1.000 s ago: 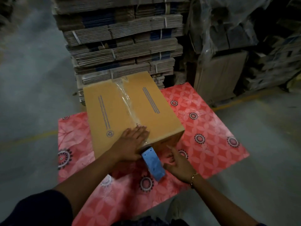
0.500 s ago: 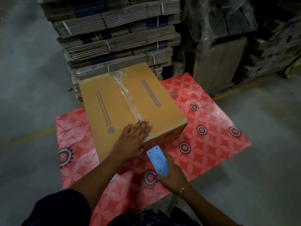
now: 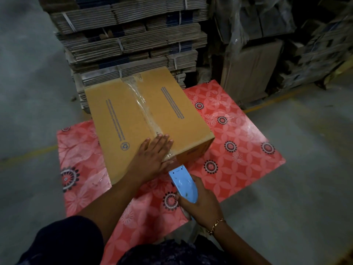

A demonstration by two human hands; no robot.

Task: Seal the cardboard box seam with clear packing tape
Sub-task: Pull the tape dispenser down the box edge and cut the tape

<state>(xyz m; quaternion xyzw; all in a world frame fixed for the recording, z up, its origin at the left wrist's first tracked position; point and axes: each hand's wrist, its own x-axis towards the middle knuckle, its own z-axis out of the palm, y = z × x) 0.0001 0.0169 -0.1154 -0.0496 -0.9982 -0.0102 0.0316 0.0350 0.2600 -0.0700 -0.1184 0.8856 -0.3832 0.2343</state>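
Note:
A closed brown cardboard box [image 3: 122,121] lies on a red patterned table [image 3: 238,150]. A strip of clear packing tape [image 3: 142,104] runs along its centre seam from the far edge to the near edge. My left hand [image 3: 152,157] lies flat, fingers together, on the near end of the tape at the box's front edge. My right hand [image 3: 200,201] grips a light blue tape dispenser [image 3: 183,184] just below the box's near face, its toothed end pointing at the box. Where the tape meets the dispenser is partly hidden by my left hand.
Bundles of flattened cardboard [image 3: 129,41] are stacked high right behind the box. More cardboard and plastic-wrapped goods [image 3: 267,44] stand at the back right. Grey concrete floor [image 3: 30,92] with a yellow line surrounds the table.
My right hand has closed its grip on the blue dispenser and drawn it down, off the box's front face toward me. My left hand stays pressed on the tape end.

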